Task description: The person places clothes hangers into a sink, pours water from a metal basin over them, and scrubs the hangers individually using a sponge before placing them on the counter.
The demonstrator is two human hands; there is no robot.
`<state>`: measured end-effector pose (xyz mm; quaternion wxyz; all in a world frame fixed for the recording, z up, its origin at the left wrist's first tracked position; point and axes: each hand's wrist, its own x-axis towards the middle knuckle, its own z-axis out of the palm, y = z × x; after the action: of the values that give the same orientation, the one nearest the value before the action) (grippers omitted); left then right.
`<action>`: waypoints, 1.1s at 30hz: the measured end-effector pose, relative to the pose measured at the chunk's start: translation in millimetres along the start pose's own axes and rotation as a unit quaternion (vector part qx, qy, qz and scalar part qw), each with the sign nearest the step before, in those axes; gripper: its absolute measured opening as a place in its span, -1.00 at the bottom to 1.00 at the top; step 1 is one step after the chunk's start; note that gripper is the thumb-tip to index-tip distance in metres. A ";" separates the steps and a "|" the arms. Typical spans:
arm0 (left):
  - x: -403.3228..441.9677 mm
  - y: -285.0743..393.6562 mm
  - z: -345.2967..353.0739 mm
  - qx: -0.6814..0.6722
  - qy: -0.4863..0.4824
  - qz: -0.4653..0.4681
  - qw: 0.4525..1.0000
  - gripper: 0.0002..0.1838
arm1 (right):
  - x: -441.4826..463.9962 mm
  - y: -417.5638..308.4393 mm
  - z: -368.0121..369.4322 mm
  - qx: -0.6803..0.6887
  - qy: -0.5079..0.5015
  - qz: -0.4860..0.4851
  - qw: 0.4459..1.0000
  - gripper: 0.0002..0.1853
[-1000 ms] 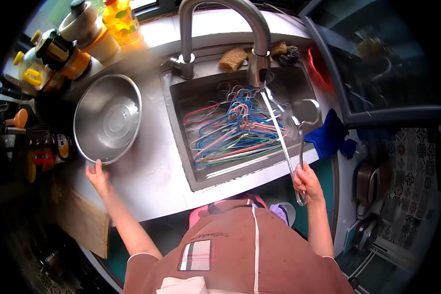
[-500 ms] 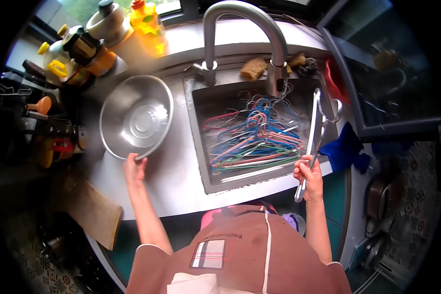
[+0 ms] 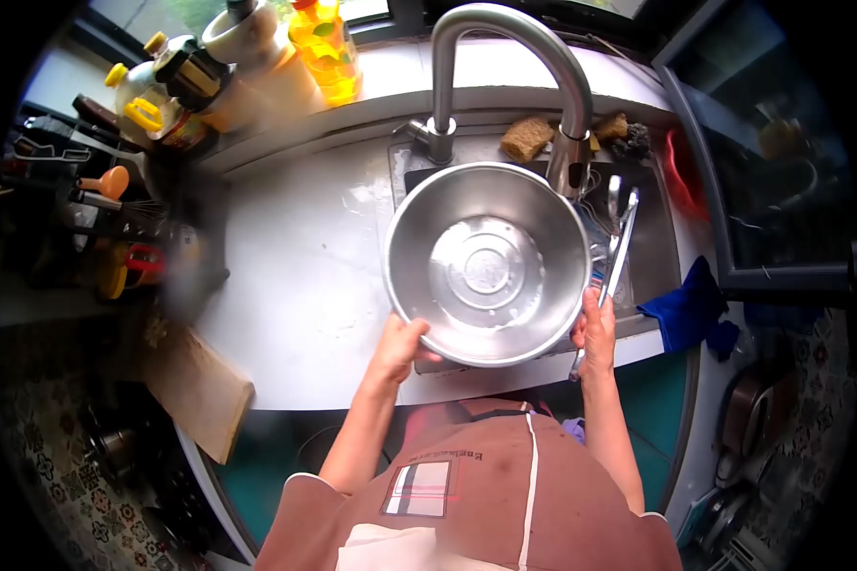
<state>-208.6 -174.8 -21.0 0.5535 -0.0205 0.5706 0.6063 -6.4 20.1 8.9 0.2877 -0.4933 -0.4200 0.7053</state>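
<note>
1. Steel, broad and bright inside: the basin (image 3: 488, 276) is between the two hands, over much of the sink (image 3: 652, 257); it looks held up rather than set down (my judgement, from where I stand).
2. Left hand (image 3: 397, 350): thumb over the near-left rim, fingers tucked under it; they are clamped on the basin, and the white counter (image 3: 295, 257) spreads to their left.
3. Right hand (image 3: 595, 333): fingers closed round a silvery metal piece (image 3: 622, 243), which reaches away past the knuckles; those fingers are also right beside the basin's rim; whether they grip that too, I cannot tell.
4. Beyond the right fingertips, slivers of coloured wires (image 3: 597, 252) show in the sink; the basin hides whatever lies under it; farther off stands the faucet (image 3: 576, 95), and to the right of those fingers, apart from them, lies a blue cloth (image 3: 681, 309).
5. How far along: the basin is in hand and over the sink, so that much looks done to me; letting go of it is not done, the silvery metal piece is not laid down either, and no fingers are on the wires I can see; midway, I'd judge.
</note>
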 end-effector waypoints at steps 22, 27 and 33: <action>215.7 160.3 -1.1 0.352 0.175 0.368 0.843 -0.75 | 34.3 4.8 -20.0 -0.055 0.069 -0.020 0.996 -0.61; 234.7 172.2 -2.2 0.387 0.206 0.346 0.830 -0.75 | 36.6 0.9 -5.6 -0.022 0.083 -0.046 0.995 -0.61; 250.7 181.1 -1.1 0.516 0.246 0.383 0.726 -0.76 | 46.5 7.5 -6.7 -0.052 0.064 -0.076 0.994 -0.63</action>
<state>-432.0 34.6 -64.8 0.0403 0.3397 0.8709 0.3527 -16.3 56.8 -19.9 0.3401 -0.5186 -0.4733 0.6256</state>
